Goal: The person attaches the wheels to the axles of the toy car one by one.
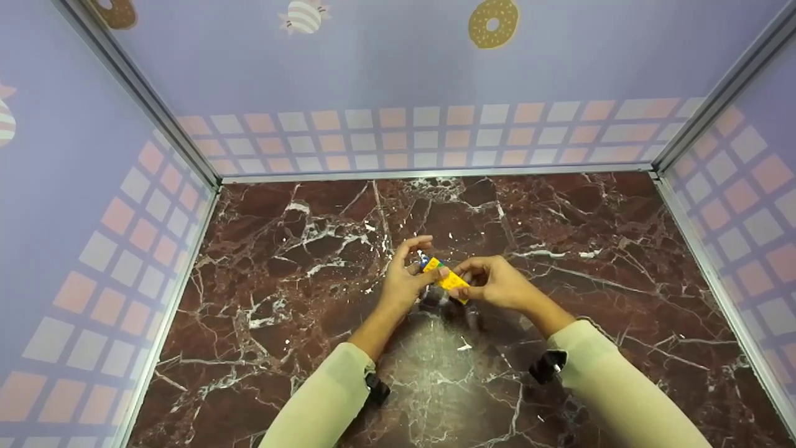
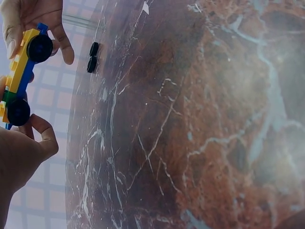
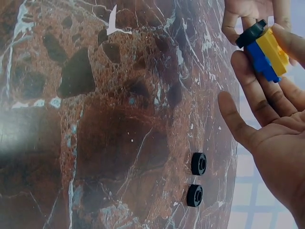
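Note:
Both hands hold a small toy car of building bricks, with yellow bricks on top, a blue base and a bit of green. My left hand pinches its far-left end between thumb and fingers, the index finger raised. At the near-right end, my right hand grips it with thumb and fingertips. In the left wrist view, two black wheels, a lower one and an upper one, sit on the car's visible side. On the tabletop lie two loose black wheels, side by side; the head view does not show them clearly.
The dark red marbled tabletop has white veins. Purple panels with pink and white squares stand at the back, the left and the right. Metal strips edge the table.

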A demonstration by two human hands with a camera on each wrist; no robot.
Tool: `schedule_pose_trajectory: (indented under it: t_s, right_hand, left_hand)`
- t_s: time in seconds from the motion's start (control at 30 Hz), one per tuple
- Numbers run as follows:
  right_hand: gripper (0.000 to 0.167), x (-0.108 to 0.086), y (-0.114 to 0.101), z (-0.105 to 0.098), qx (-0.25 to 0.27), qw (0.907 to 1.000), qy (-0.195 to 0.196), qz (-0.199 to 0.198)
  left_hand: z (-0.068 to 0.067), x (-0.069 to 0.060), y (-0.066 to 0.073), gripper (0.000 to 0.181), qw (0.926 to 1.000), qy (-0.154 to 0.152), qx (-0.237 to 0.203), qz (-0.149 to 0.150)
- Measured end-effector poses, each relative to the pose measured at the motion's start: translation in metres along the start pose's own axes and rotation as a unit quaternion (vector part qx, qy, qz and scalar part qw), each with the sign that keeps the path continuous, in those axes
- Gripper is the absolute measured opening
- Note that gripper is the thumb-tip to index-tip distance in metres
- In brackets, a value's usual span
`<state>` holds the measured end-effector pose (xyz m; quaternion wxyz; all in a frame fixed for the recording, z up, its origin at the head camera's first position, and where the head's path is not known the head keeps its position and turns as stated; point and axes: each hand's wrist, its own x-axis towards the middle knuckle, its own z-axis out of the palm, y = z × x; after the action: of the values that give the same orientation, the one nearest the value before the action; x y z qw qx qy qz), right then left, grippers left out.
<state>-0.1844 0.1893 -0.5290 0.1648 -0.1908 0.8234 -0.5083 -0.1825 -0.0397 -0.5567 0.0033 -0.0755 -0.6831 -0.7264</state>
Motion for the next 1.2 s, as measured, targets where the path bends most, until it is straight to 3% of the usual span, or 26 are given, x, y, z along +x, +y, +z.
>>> schedule_pose_trajectory:
  t_s: [0.57, 0.9, 1.2]
  right_hand:
    - [0.043, 0.0, -0.002, 0.013, 0.06, 0.998, -0.011, 0.016]
    - [0.046, 0.0, -0.003, 0.013, 0.087, 0.996, -0.014, 0.014]
    - [0.05, 0.001, -0.004, 0.016, 0.082, 0.9964, 0.001, 0.02]
  left_hand:
    - [0.006, -0.002, -0.003, 0.062, 0.9972, 0.006, -0.073, -0.018]
    - [0.007, -0.002, -0.005, 0.05, 0.9953, 0.024, -0.089, -0.029]
    - [0.006, -0.002, -0.003, 0.053, 0.9959, 0.008, -0.083, -0.036]
